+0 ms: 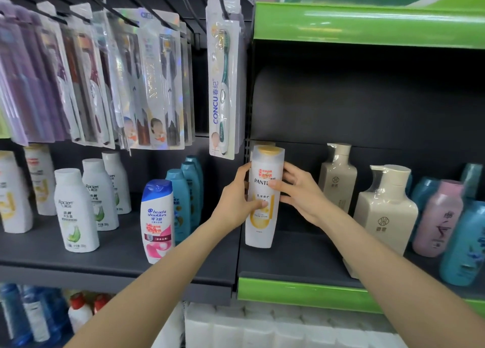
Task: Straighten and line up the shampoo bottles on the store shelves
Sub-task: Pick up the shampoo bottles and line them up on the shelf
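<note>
A white Pantene shampoo bottle (263,216) with a yellow cap stands upright at the left end of the green-edged shelf (301,290). My left hand (236,200) grips its left side, thumb across the front. My right hand (299,190) holds its right side, thumb on the label. To the left stands a Head & Shoulders bottle (157,221), with teal bottles (183,198) lined up behind it and white Rejoice bottles (76,211) further left. Beige pump bottles (385,211), a pink bottle (438,219) and a blue bottle (464,248) stand to the right.
Packaged toothbrushes (223,85) hang on hooks above the dark left shelf (118,266). A green shelf edge (367,25) runs overhead on the right. Below are blue bottles (26,316) and white paper packs (262,329).
</note>
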`<state>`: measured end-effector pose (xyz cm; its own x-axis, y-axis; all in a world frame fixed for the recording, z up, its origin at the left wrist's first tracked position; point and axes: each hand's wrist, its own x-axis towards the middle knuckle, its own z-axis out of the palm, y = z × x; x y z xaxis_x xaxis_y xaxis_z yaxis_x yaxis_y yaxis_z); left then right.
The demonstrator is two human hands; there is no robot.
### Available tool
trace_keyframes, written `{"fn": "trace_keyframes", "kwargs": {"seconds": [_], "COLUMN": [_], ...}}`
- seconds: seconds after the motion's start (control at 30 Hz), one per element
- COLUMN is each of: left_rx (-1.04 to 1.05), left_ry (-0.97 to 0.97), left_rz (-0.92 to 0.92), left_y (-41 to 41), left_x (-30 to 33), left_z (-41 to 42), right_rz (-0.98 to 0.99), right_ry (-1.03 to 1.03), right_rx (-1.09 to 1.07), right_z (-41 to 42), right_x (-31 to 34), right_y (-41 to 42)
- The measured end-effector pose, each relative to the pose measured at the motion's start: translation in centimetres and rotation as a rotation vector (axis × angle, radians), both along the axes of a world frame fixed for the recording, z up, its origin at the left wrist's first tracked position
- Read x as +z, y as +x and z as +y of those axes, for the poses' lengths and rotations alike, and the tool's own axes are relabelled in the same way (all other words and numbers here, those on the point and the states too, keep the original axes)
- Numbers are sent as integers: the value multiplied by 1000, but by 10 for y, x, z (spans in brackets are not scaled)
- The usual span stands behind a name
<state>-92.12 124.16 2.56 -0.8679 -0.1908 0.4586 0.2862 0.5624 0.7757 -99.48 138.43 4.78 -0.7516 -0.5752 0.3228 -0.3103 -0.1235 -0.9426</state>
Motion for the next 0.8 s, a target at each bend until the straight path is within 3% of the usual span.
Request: {"fn": "trace_keyframes", "kwargs": {"seconds": [0.4,0.57,0.8], "left_rx": [32,73,185], "left_ry": [-25,-70,-329], "left_rz": [-37,79,117], "left_y": [2,4,6], "left_x": [-14,-2,16], "left_z": [-4,-1,10], "right_rz": [6,24,25], "right_ry": [52,107,120], "right_rx": [40,11,-65], "right_z": [-2,0,9], "right_x": [-15,-12,2], "right_y": [-3,0,-3]}}
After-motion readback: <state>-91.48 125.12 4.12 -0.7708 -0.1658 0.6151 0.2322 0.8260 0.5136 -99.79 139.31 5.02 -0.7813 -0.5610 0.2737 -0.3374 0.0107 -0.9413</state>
